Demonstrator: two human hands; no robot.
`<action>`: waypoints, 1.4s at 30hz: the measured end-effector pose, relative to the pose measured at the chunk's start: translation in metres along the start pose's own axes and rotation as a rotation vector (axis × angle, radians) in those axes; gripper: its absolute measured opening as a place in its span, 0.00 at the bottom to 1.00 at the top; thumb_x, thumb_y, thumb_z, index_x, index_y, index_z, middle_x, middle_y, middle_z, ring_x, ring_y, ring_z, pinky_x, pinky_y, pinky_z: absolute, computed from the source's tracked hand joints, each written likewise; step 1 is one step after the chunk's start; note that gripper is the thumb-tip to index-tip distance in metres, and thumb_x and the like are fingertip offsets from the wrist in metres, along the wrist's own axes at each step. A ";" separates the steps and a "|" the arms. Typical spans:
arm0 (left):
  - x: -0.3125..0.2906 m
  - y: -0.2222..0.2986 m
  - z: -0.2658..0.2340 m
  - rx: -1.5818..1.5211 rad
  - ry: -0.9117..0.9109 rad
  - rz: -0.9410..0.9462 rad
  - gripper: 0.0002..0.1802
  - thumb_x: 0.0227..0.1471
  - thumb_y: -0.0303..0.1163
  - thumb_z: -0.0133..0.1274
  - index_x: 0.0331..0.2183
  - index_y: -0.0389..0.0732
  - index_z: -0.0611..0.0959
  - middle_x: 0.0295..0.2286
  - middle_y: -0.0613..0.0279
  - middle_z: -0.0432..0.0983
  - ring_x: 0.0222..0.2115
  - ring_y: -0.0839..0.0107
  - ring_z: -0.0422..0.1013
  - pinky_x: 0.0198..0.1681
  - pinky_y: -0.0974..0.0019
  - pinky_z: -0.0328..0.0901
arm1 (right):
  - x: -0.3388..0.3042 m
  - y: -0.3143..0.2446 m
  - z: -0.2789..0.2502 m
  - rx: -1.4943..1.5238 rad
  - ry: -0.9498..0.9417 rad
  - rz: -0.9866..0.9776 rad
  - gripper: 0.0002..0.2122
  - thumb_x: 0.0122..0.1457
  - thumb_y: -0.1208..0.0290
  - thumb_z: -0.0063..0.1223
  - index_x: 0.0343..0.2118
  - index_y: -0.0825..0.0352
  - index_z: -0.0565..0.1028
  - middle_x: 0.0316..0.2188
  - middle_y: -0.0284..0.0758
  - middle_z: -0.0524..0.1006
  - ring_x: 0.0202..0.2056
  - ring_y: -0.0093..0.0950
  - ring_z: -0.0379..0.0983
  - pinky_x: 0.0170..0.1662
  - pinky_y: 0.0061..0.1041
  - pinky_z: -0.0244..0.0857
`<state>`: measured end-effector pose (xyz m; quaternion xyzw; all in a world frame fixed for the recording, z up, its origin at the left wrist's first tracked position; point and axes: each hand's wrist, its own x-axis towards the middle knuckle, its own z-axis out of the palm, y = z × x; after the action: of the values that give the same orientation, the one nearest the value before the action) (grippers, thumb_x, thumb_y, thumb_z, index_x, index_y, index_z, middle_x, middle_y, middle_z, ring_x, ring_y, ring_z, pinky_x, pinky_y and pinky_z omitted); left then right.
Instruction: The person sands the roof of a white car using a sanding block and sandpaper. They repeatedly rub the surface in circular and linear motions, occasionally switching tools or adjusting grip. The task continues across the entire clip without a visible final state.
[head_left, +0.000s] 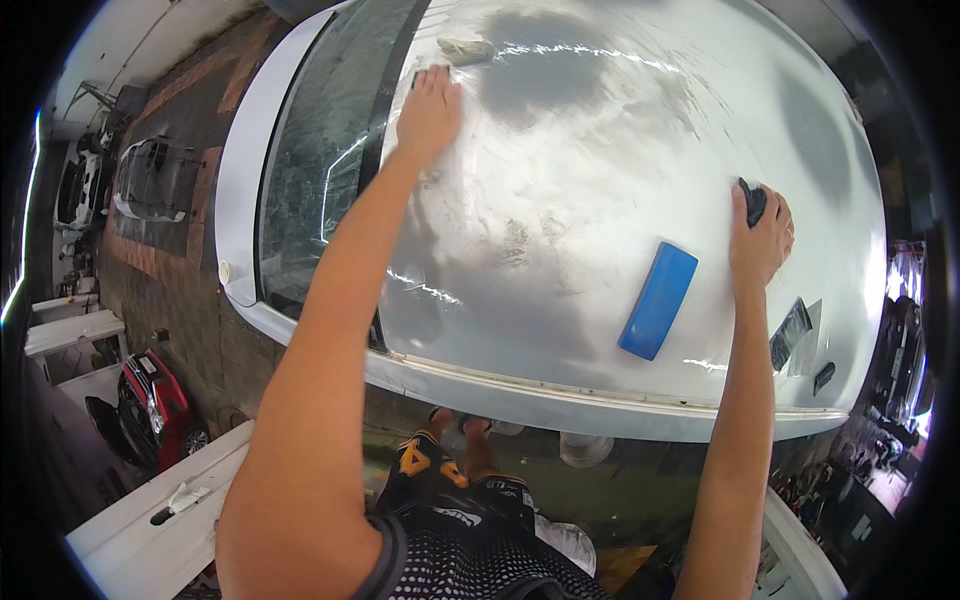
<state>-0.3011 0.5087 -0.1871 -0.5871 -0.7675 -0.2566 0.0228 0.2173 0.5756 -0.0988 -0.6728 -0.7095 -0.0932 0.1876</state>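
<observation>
Gripping a small black pad [755, 203] between thumb and fingers, the right hand [763, 244] is at the white-and-grey car roof [590, 190]. The left hand [430, 112] lies palm-down near the dark windscreen [318, 165], its grip unclear. Between the forearms lies a blue rectangular block [658, 300].

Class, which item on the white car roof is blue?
The long, blue rectangular block, left of the right hand; others, including that hand's black pad and crumpled greyish lump beyond, aren't.
</observation>
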 end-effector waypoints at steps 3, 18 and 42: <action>0.054 -0.033 -0.007 0.149 -0.109 -0.059 0.30 0.69 0.41 0.39 0.65 0.34 0.69 0.66 0.44 0.62 0.67 0.42 0.56 0.70 0.49 0.51 | 0.004 -0.012 0.006 0.026 0.013 -0.023 0.28 0.65 0.37 0.50 0.58 0.54 0.75 0.62 0.37 0.69 0.66 0.41 0.61 0.69 0.50 0.48; 0.084 -0.045 -0.011 -0.221 -0.133 0.126 0.29 0.69 0.37 0.34 0.68 0.49 0.66 0.68 0.49 0.58 0.69 0.46 0.52 0.72 0.57 0.49 | 0.000 -0.008 0.001 0.044 0.007 -0.030 0.28 0.65 0.39 0.51 0.58 0.55 0.76 0.62 0.36 0.70 0.65 0.40 0.62 0.69 0.46 0.50; 0.015 0.142 0.004 0.000 -0.192 0.158 0.28 0.72 0.42 0.36 0.66 0.40 0.69 0.69 0.54 0.57 0.70 0.56 0.52 0.72 0.51 0.48 | 0.003 -0.001 0.000 0.017 0.001 -0.007 0.27 0.64 0.38 0.51 0.57 0.53 0.75 0.61 0.35 0.70 0.65 0.40 0.62 0.69 0.50 0.49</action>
<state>-0.1753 0.5490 -0.1337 -0.6677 -0.7173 -0.1965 -0.0304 0.2159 0.5779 -0.0974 -0.6687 -0.7125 -0.0883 0.1933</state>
